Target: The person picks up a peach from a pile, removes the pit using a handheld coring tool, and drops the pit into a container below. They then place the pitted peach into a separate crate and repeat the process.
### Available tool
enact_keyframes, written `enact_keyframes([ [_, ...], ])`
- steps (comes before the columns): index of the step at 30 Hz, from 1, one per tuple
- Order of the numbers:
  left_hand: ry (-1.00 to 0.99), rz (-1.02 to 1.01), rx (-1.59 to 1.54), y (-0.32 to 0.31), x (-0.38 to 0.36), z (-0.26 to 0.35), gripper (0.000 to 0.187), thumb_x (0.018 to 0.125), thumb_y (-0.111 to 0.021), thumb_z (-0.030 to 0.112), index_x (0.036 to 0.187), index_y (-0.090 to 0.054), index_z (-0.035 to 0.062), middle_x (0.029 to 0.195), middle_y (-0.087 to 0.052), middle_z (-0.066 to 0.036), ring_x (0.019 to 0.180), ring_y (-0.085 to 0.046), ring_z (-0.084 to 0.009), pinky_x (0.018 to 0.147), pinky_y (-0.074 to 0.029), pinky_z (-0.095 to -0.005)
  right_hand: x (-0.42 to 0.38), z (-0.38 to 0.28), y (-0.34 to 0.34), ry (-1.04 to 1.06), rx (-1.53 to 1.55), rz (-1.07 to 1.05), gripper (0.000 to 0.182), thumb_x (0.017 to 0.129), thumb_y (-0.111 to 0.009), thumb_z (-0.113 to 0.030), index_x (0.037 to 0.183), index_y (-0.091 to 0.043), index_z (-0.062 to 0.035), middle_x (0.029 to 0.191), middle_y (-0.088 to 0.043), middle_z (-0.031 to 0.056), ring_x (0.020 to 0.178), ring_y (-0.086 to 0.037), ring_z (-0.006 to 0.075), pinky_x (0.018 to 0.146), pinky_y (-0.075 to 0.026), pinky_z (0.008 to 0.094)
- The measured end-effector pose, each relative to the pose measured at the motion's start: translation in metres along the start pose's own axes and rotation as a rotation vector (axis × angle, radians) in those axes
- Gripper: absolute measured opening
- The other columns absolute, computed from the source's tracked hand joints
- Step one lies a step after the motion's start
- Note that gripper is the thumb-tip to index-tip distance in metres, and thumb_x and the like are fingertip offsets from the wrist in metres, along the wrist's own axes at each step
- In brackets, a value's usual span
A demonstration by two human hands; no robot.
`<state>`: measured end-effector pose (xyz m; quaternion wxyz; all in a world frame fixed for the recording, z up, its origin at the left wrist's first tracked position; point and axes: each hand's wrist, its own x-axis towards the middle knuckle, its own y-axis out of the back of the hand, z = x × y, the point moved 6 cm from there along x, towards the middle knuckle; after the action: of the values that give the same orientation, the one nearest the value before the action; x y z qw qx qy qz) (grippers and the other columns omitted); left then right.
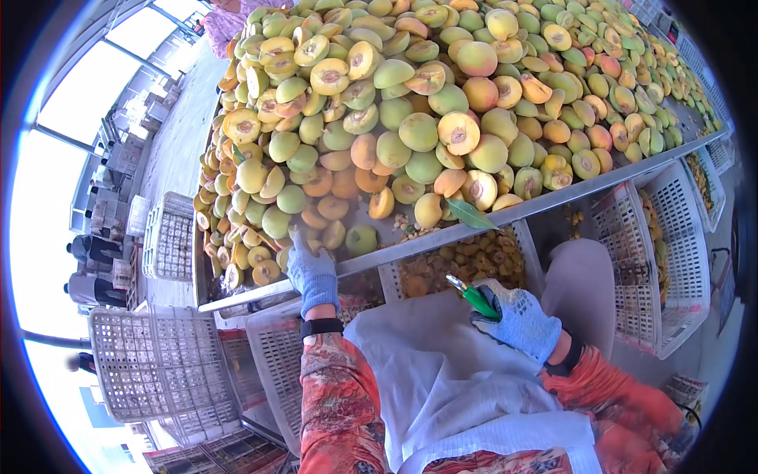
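A large heap of peaches point(417, 132), many cut into halves with yellow flesh and some whole, covers the metal-edged table in front of me. My left hand point(313, 272), in a blue knit glove, reaches over the table's near rim with its fingers stretched toward the fruit. Just right of its fingertips lies a greenish peach point(362, 239). Closed around a green-handled tool point(478, 300) with a short metal tip, my right hand point(517, 320) stays above my apron point(442, 340). The tip points up and left, toward the table rim.
Below the table rim point(442, 231) sits a crate of fruit pieces point(462, 265). White plastic crates stand at right point(683, 261) and left point(158, 363). A green leaf point(471, 214) lies by the rim. Another person point(229, 24) is at the table's far left.
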<state>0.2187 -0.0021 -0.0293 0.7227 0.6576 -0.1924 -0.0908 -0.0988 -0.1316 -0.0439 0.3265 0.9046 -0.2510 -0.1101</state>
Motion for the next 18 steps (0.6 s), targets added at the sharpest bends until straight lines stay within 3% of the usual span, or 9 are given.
enact_keyframes([
  [3,-0.026,0.178,-1.36,0.015,-0.009,-0.017,0.052,0.077,-0.057,0.008,0.125,-0.04,0.0005,0.115,-0.053,-0.015,0.097,-0.056,-0.0236,0.08,-0.049,-0.0347,0.003,-0.022,0.007,0.159,-0.027,0.038,0.039,0.072,-0.068,-0.024,0.102,-0.05,-0.0076,0.072,-0.059,0.0156,0.065,-0.058,0.0355,0.058,-0.046,0.0412],
  [5,0.061,0.091,-1.47,0.045,-0.032,-0.017,0.047,0.08,-0.054,0.006,0.125,-0.041,0.0011,0.118,-0.05,-0.012,0.096,-0.055,-0.0187,0.079,-0.051,-0.0296,0.004,-0.025,0.002,0.048,0.105,-0.043,0.041,0.071,-0.069,-0.024,0.102,-0.05,-0.006,0.072,-0.058,0.0153,0.064,-0.058,0.0345,0.058,-0.046,0.0398],
  [7,0.312,-0.184,-2.057,0.039,-0.05,-0.013,0.044,0.082,-0.055,0.008,0.123,-0.042,0.0011,0.116,-0.051,-0.013,0.095,-0.057,-0.0221,0.077,-0.051,-0.0308,0.011,-0.037,-0.008,0.163,0.046,-0.067,0.042,0.071,-0.069,-0.025,0.102,-0.05,-0.0057,0.072,-0.058,0.0152,0.064,-0.059,0.0332,0.058,-0.047,0.0387],
  [8,0.286,-0.077,-2.083,0.023,-0.058,-0.023,0.043,0.085,-0.054,0.022,0.123,-0.043,0.0035,0.113,-0.052,-0.015,0.087,-0.058,-0.0244,0.071,-0.052,-0.0318,0.011,-0.046,-0.013,0.262,-0.007,-0.086,0.043,0.071,-0.07,-0.026,0.103,-0.05,-0.0053,0.072,-0.058,0.0151,0.064,-0.059,0.032,0.057,-0.047,0.0376],
  [9,0.283,-0.072,-2.09,0.026,-0.067,-0.02,0.043,0.085,-0.054,0.022,0.123,-0.043,0.0035,0.113,-0.052,-0.015,0.087,-0.058,-0.0244,0.071,-0.052,-0.0318,0.011,-0.058,-0.012,0.267,-0.014,-0.085,0.043,0.071,-0.07,-0.026,0.103,-0.05,-0.0053,0.072,-0.058,0.0151,0.064,-0.059,0.032,0.057,-0.047,0.0376],
  [11,0.358,-0.562,-2.643,0.033,-0.095,0.016,0.048,0.086,-0.048,0.039,0.122,-0.044,0.0069,0.11,-0.054,-0.016,0.079,-0.058,-0.0242,0.062,-0.052,-0.0312,0.01,-0.08,-0.009,0.196,-0.038,-0.092,0.042,0.072,-0.069,-0.027,0.102,-0.051,-0.0046,0.07,-0.058,0.0155,0.063,-0.06,0.0304,0.056,-0.046,0.0369],
  [12,0.412,-0.621,-2.623,0.038,-0.108,0.03,0.053,0.086,-0.044,0.047,0.123,-0.044,0.0099,0.108,-0.055,-0.016,0.076,-0.057,-0.0224,0.056,-0.049,-0.0288,0.01,-0.088,-0.01,0.194,-0.055,-0.095,0.042,0.072,-0.069,-0.027,0.102,-0.051,-0.0046,0.07,-0.058,0.0155,0.063,-0.06,0.0304,0.056,-0.046,0.0369],
  [13,0.483,-0.708,-2.513,0.036,-0.123,0.041,0.051,0.085,-0.047,0.044,0.123,-0.044,0.0099,0.106,-0.055,-0.015,0.076,-0.058,-0.0219,0.053,-0.048,-0.029,0.003,-0.096,-0.003,0.211,-0.108,-0.01,0.042,0.072,-0.069,-0.026,0.102,-0.051,-0.0042,0.07,-0.058,0.0152,0.062,-0.059,0.0304,0.055,-0.046,0.0367],
  [18,0.114,-0.622,-2.125,0.06,-0.138,0.049,0.048,0.082,-0.053,0.038,0.119,-0.047,0.007,0.092,-0.058,-0.011,0.074,-0.058,-0.0225,0.049,-0.046,-0.03,-0.004,-0.124,0.015,0.463,-0.418,0.205,0.043,0.075,-0.064,-0.024,0.109,-0.05,-0.0022,0.077,-0.058,0.013,0.061,-0.059,0.0289,0.053,-0.045,0.0369],
])
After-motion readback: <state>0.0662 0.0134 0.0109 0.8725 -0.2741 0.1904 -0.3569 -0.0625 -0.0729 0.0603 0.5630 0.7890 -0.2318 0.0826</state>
